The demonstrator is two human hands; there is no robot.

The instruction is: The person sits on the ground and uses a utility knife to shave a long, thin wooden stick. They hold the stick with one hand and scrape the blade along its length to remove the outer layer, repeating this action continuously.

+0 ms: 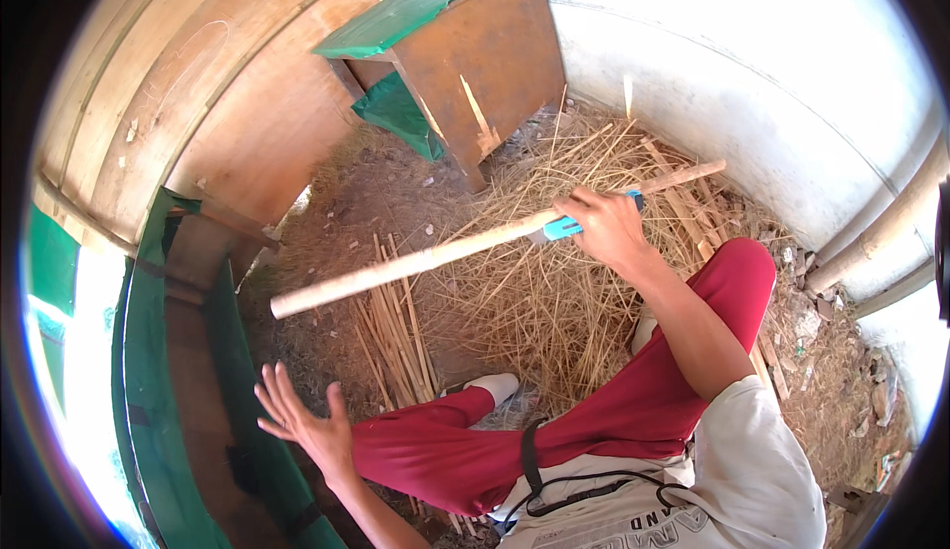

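My right hand (604, 224) is closed around a long pale wooden stick (406, 264), which slants up to the right across the view. In the same grip is a blue-handled tool (564, 228), which looks like a utility knife; a short grey part shows at its left end, and my fingers hide much of it. My left hand (309, 424) is raised at the lower left, fingers spread and holding nothing, apart from the stick. Below the stick's left half lies a bundle of thin split strips (394, 326) on the ground.
Loose straw-like shavings (554, 311) cover the ground before my crossed legs. A brown wooden cabinet (485, 64) with a green cover stands against the pale wall (712, 44). Green-edged shelving (213, 351) rises at the left. Wood pieces and a pole (881, 217) lie along the right.
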